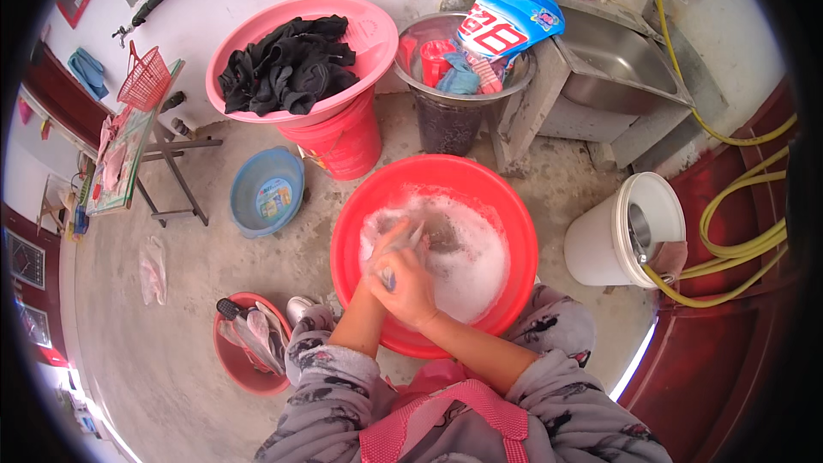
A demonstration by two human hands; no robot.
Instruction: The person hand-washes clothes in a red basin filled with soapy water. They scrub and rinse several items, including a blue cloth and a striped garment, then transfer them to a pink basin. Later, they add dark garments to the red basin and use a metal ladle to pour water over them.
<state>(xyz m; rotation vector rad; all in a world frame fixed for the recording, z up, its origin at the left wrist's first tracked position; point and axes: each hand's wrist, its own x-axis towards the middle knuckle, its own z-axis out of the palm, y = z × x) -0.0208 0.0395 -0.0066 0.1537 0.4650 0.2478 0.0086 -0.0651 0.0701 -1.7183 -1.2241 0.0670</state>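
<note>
Both hands meet over the left side of a red plastic basin (522, 231) of foamy water (472, 270) that stands between my knees. My right hand (406, 286) is closed around a greyish wet cloth (388, 279), a bit of which shows at the fist. My left hand (386, 251) lies against it, partly blurred and partly covered by the right, so its grip cannot be made out. A pale tip of the cloth sticks up beside the fingers. Foam hides whatever lies deeper in the basin.
Ahead, black clothes (289, 67) fill a pink basin (379, 32) on a red bucket (347, 135). A metal basin (472, 98) holds a detergent bag (514, 19). A blue basin (241, 196), a small basin of shoes (235, 360) and a white bucket (591, 238) stand around. A steel sink (617, 64) is ahead right.
</note>
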